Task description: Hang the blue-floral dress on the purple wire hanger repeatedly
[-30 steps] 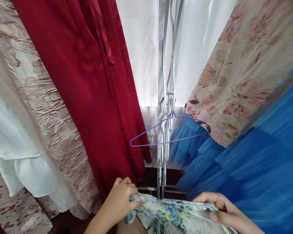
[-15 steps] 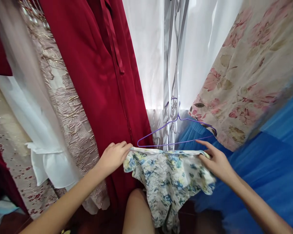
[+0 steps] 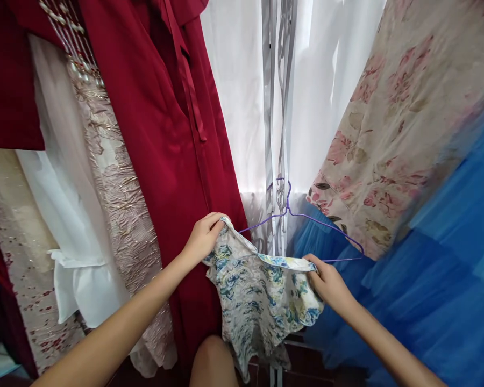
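A white garment with a blue and yellow floral print point(image 3: 262, 301) hangs between my two hands. My left hand point(image 3: 204, 236) pinches its top edge at the left corner, in front of a red garment. Lower down, my right hand point(image 3: 326, 282) grips the same edge at the right. The edge dips in the middle, and crinkled fabric drops below it. Just behind the garment hangs a purple hanger point(image 3: 326, 221) with a thin wire-like frame; its left end is hidden by the fabric and my left hand.
To the left hang a long red garment point(image 3: 145, 118) and a pale textured one point(image 3: 121, 177). A beige floral garment point(image 3: 371, 145) and blue tulle point(image 3: 439, 279) hang at the right. White curtain-like fabric point(image 3: 237, 97) and metal poles point(image 3: 268, 107) stand behind. My knee point(image 3: 213, 365) shows below.
My left hand has risen and my right hand has moved left and down. The garment's top edge, straight before, now sags and tilts, covering the hanger's left end.
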`<state>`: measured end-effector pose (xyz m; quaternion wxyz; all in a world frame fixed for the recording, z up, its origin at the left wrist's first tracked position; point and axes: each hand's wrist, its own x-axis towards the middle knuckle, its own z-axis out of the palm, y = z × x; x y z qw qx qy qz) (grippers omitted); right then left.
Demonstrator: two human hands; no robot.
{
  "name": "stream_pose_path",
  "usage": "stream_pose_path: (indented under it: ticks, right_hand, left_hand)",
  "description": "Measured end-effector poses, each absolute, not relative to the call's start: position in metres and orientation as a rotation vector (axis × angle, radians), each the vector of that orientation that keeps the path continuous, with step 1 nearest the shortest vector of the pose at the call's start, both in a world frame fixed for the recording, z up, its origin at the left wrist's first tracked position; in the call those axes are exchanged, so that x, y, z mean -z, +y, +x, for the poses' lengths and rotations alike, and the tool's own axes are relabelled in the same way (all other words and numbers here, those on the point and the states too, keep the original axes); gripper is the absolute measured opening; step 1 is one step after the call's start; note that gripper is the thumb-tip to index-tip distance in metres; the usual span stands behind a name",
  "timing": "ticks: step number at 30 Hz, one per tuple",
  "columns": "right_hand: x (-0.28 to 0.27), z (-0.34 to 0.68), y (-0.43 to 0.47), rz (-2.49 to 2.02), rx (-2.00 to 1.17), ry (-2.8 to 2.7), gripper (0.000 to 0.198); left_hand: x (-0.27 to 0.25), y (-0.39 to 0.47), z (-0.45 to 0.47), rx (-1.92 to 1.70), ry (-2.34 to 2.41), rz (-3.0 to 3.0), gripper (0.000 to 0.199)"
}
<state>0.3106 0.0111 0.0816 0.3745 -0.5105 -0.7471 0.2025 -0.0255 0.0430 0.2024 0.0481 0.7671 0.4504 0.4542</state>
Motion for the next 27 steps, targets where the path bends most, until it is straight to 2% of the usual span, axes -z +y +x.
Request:
stream_pose_path:
  ticks: [4,8,11,14,16,18,23,27]
  right_hand:
    - [-0.078,0.296,0.000,-1.233,-0.596,-1.870,0.031]
    - [-0.077,0.303,-0.013,-1.220,-0.609,-1.847,0.039]
    - [-0.083,0.330,-0.021,-1.239,-0.400,-1.641,0.054]
    - [-0.096,0.360,-0.016,-1.238,-0.037,-1.346,0.067]
    - [-0.106,0.374,-0.004,-1.242,0.163,-1.319,0.062]
    - [-0.115,0.383,0.014,-1.262,0.230,-1.404,0.052]
    - [-0.134,0.407,0.049,-1.250,-0.175,-1.660,0.034]
    - [-0.146,0.434,0.042,-1.246,-0.770,-1.715,0.038]
  left_hand:
    - [-0.193,0.048,0.006,-1.378,1.325,2.346,0.027]
    - [-0.179,0.043,0.022,-1.326,1.385,2.451,0.026]
    - [-0.174,0.035,0.021,-1.417,1.352,2.506,0.019]
    - [-0.171,0.029,0.019,-1.508,1.251,2.522,0.016]
    - [-0.170,0.026,0.021,-1.517,1.225,2.499,0.016]
    - [-0.169,0.025,0.025,-1.500,1.237,2.471,0.018]
    - [-0.174,0.025,0.026,-1.439,1.342,2.452,0.023]
    - [-0.178,0.037,0.013,-1.477,1.572,2.331,0.029]
